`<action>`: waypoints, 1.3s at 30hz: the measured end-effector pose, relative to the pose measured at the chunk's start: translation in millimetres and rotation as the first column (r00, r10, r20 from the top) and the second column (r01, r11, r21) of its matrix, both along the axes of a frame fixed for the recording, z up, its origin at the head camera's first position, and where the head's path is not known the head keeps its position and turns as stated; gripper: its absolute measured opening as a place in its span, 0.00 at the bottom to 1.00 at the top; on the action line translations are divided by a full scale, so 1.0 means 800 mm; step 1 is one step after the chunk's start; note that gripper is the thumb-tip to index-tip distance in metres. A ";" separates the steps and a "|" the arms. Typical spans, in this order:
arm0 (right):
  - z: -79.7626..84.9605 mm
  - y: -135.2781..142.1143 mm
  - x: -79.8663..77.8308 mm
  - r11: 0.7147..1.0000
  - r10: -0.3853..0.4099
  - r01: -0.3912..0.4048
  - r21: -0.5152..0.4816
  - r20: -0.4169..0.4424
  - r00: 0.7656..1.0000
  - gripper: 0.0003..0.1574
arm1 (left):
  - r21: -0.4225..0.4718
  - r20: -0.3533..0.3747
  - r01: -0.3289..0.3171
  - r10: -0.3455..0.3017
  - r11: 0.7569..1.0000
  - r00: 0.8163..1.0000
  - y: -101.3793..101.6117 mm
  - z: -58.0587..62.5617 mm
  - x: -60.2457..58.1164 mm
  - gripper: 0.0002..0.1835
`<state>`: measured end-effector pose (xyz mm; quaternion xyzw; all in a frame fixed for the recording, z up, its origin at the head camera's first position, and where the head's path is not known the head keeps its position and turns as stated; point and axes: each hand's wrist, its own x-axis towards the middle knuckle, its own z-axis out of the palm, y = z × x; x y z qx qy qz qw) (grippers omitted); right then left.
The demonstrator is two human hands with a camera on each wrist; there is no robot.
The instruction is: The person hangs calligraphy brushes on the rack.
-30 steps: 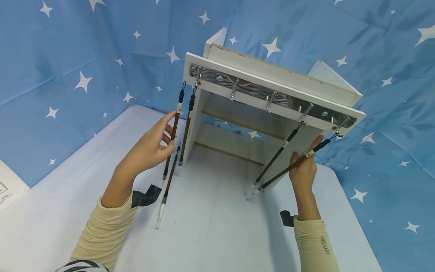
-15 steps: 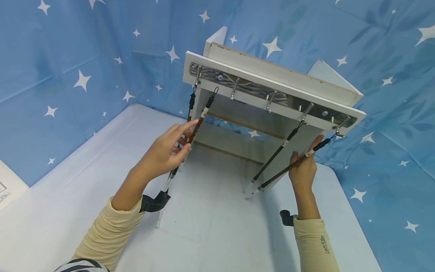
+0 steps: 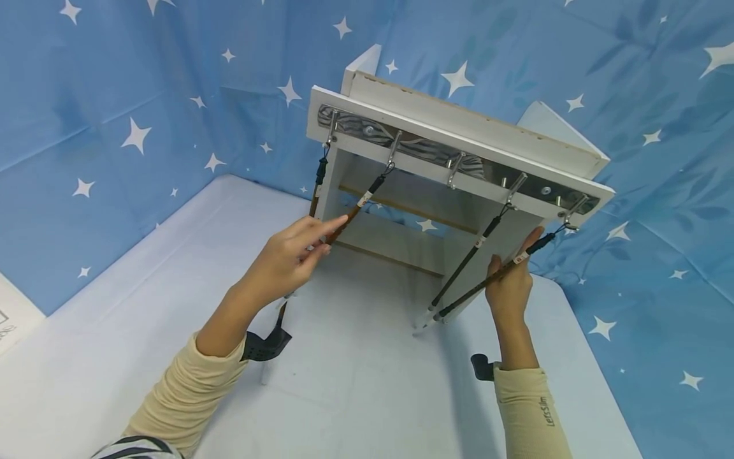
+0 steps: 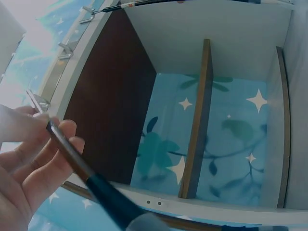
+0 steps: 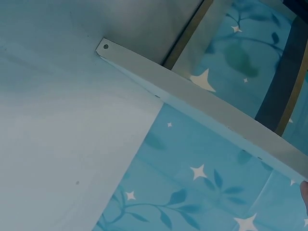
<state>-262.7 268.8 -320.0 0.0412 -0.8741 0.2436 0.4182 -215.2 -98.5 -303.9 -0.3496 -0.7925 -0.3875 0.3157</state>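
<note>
In the head view my left hand (image 3: 287,258) pinches the brown handle of a calligraphy brush (image 3: 364,201) between thumb and fingers. The black cord loop at the brush's top overlaps the end of the second hook (image 3: 394,146) from the left. In the left wrist view the thumb and fingers grip the brush handle (image 4: 72,156), its dark lower end toward the camera. My right hand (image 3: 509,290) holds the right side panel of a white shelf (image 3: 476,124), behind a hanging brush (image 3: 487,280). Only a fingertip (image 5: 304,192) shows in the right wrist view.
A zebra-patterned hook strip (image 3: 424,150) runs along the shelf's front board. One brush (image 3: 320,173) hangs from its leftmost hook and another dark brush (image 3: 467,261) at the right. A further brush (image 3: 281,313) lies on the white table (image 3: 355,395), mostly behind the left arm.
My left hand has carried the brush rightward from beside the leftmost hook to the second hook, its loop now at the hook's end. The right hand has stayed on the shelf panel.
</note>
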 end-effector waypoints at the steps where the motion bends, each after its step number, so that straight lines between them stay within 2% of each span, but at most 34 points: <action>1: 0.000 0.000 0.000 1.000 -0.002 0.002 0.001 0.000 1.000 0.34 | -0.001 -0.002 -0.008 0.008 1.000 1.000 0.001 0.000 0.000 0.26; 4: 0.000 0.000 0.000 1.000 -0.001 0.001 -0.001 -0.003 1.000 0.30 | 0.004 0.005 -0.023 0.023 1.000 1.000 0.003 -0.001 0.001 0.26; 12: -0.001 0.001 0.000 1.000 0.001 -0.001 0.015 -0.014 1.000 0.29 | -0.009 0.004 -0.050 0.050 0.999 0.999 0.007 0.000 0.003 0.25; 30: -0.001 0.001 0.001 1.000 0.014 -0.013 0.018 -0.032 0.999 0.34 | -0.023 0.023 -0.081 0.082 0.996 0.996 0.009 -0.003 0.000 0.26; 39: 0.001 0.000 0.001 1.000 0.009 -0.009 0.007 -0.015 1.000 0.33 | -0.029 0.051 -0.112 0.113 0.993 0.992 0.010 -0.004 -0.001 0.27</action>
